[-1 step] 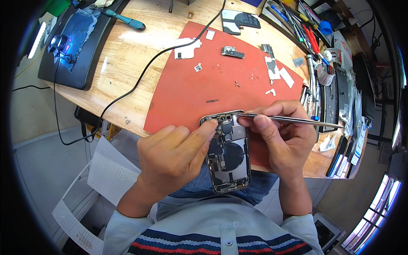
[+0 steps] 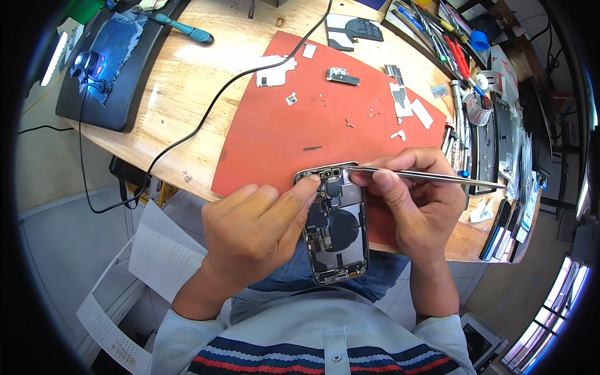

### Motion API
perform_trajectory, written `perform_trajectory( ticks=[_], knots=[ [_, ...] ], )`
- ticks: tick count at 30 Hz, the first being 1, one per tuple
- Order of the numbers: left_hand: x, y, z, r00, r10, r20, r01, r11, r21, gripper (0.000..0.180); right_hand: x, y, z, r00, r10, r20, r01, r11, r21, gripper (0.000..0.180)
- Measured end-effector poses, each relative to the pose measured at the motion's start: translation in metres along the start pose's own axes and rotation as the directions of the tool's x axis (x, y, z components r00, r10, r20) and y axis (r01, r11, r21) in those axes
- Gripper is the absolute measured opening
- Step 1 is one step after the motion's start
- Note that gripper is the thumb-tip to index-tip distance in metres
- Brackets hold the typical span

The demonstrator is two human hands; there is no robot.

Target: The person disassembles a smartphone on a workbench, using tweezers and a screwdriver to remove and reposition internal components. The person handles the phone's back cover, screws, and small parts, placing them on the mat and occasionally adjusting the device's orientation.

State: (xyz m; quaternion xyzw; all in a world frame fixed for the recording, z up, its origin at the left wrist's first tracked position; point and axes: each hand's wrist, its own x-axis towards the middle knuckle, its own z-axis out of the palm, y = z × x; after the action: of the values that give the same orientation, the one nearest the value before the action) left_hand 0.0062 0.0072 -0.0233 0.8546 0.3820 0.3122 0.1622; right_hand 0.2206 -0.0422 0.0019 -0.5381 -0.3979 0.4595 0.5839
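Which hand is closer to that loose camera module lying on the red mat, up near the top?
Right. The right hand, holding the tweezers, sits below and slightly right of the camera module. The left hand, steadying the opened phone, is lower and farther left, clearly more distant.

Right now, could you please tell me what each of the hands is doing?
Left hand: closed on the opened phone, gripping its left edge.
Right hand: closed on metal tweezers, tips at the phone's top.
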Motion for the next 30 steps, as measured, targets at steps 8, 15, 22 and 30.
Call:
perform_trajectory(
  ticks=[8,15,22,30],
  knots=[
    [0.0033,-0.002,0.0002,1.0,-0.013,0.01,0.013,1.0,-0.008,0.035,0.0052,-0.0005,0.0017,1.0,0.001,0.019,-0.001,0.999,-0.042,0.019],
    [0.0035,-0.0016,0.0006,1.0,-0.013,0.004,0.013,1.0,-0.001,0.034,0.0067,-0.0007,0.002,1.0,0.004,0.018,-0.001,0.991,-0.131,0.018],
    [0.0053,-0.0012,0.0012,1.0,0.003,-0.013,-0.004,1.0,-0.01,0.03,0.0078,-0.0012,0.0019,0.999,0.038,-0.009,-0.039,0.982,-0.185,0.019],
    [0.0045,-0.0019,0.0002,1.0,0.006,-0.014,-0.006,1.0,-0.022,0.025,0.0085,-0.0011,0.0025,0.999,0.042,-0.012,-0.044,0.984,-0.175,0.019]
  ],
)
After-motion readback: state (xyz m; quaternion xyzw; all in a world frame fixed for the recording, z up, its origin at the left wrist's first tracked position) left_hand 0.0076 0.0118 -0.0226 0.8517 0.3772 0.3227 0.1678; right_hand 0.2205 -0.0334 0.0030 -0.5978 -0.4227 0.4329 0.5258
